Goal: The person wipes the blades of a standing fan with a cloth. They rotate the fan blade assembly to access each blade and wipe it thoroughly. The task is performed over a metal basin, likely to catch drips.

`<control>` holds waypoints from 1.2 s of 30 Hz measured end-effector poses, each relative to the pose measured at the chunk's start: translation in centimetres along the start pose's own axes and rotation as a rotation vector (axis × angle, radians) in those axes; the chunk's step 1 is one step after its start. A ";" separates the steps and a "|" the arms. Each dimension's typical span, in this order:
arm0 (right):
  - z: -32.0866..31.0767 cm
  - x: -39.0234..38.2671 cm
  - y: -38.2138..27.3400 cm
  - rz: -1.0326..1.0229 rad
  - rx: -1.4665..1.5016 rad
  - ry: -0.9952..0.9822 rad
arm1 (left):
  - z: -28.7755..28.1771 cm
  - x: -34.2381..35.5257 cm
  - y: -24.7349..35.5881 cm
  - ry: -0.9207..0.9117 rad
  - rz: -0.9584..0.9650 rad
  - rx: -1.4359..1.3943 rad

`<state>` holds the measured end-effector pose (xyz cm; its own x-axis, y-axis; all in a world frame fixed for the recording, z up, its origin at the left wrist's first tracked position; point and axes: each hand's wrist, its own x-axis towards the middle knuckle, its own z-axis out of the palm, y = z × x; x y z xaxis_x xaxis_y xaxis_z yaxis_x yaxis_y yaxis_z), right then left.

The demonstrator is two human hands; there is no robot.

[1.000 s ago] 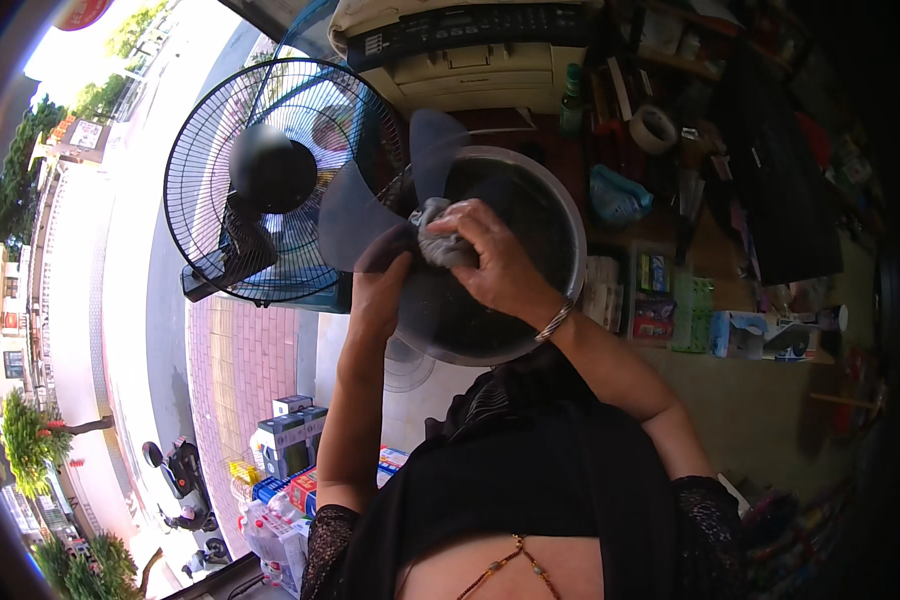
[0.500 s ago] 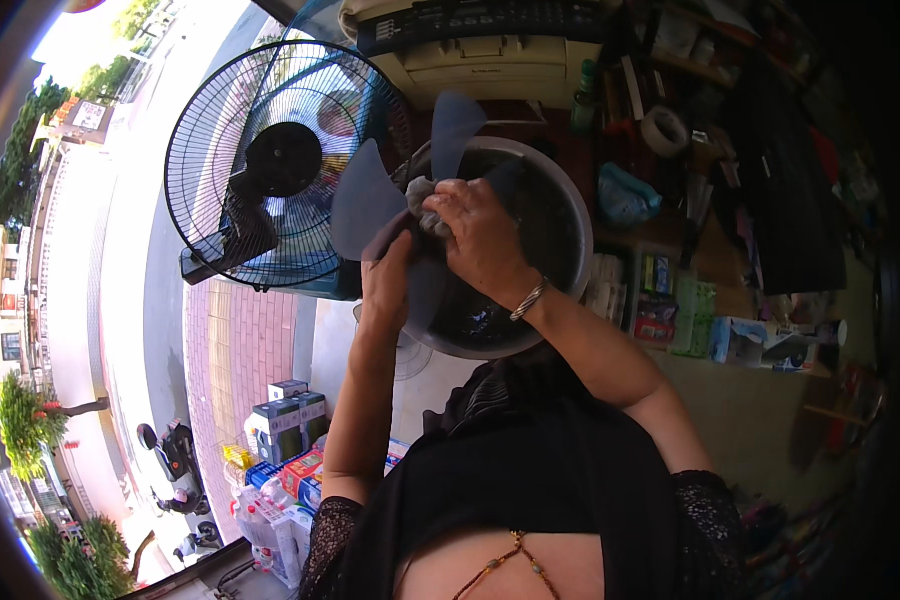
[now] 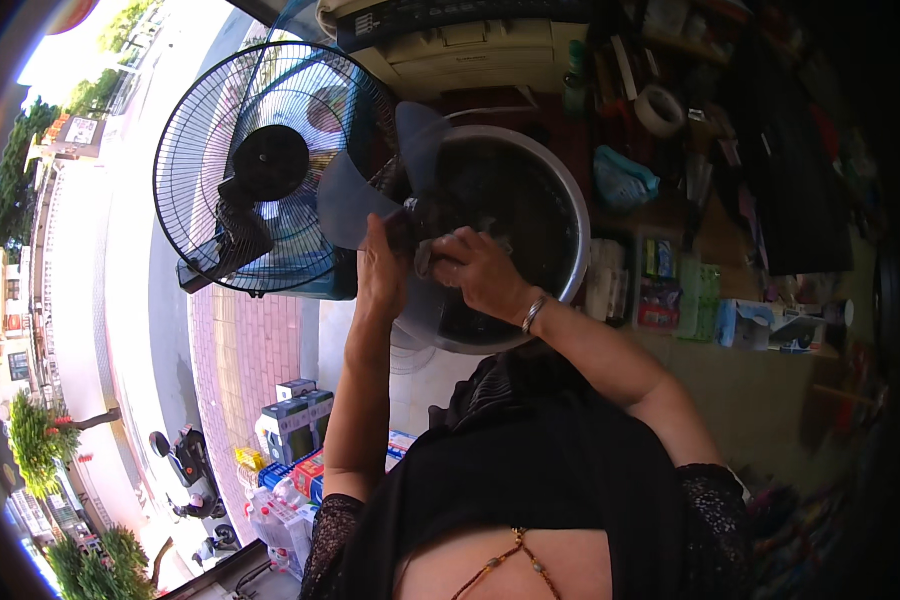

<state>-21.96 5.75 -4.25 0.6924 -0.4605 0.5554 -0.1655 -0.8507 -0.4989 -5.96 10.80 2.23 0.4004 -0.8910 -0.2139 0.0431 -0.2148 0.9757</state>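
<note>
A translucent blue-grey fan blade [image 3: 346,202] with several vanes is held over the left part of a round metal basin [image 3: 581,235] of dark liquid. My left hand [image 3: 380,275] grips it from the left side, the fingers partly hidden behind a vane. In my right hand [image 3: 482,272] a wet-looking grey cloth [image 3: 424,260] is bunched between the fingers, close to the blade's dark hub [image 3: 410,222]. Whether the cloth touches the vane beside it is hard to make out.
A black wire fan cage [image 3: 270,165] with its motor stands left of the basin. Behind is a beige printer [image 3: 460,65]. To the right lie a tape roll [image 3: 660,110], a blue plastic bag [image 3: 625,180] and a clear plastic box [image 3: 660,280]. Boxed goods [image 3: 300,425] stand lower left.
My right hand has moved down with the cloth, from the upper vane to below the hub. The blade has turned slightly and shifted left in my left hand.
</note>
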 end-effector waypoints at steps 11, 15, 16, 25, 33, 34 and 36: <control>-2.0 -1.6 4.0 0.233 -0.226 -0.211 | -2.3 1.3 -2.7 0.008 0.111 0.168; -1.9 -1.0 3.9 0.430 -0.304 -0.400 | -3.3 1.4 -2.8 -0.071 0.106 0.157; -2.1 -1.3 4.3 0.465 -0.322 -0.472 | -3.5 0.9 -1.8 -0.137 0.226 0.356; -3.0 -0.7 5.6 0.699 0.096 -0.356 | -4.5 2.2 -2.6 -0.039 0.368 0.541; -2.9 3.1 -3.2 0.119 0.358 0.193 | -3.1 2.8 -2.3 -0.010 -0.186 -0.332; -2.7 3.5 -4.0 0.116 0.363 0.216 | -2.9 2.5 -1.7 0.007 -0.242 -0.407; -2.5 4.0 -4.8 0.116 0.365 0.266 | -1.6 1.9 -0.5 0.055 -0.294 -0.501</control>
<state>-20.13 7.39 2.05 0.4718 -0.6371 0.6095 0.0598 -0.6666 -0.7430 -3.74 9.89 1.39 0.3524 -0.7979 -0.4891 0.5822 -0.2223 0.7821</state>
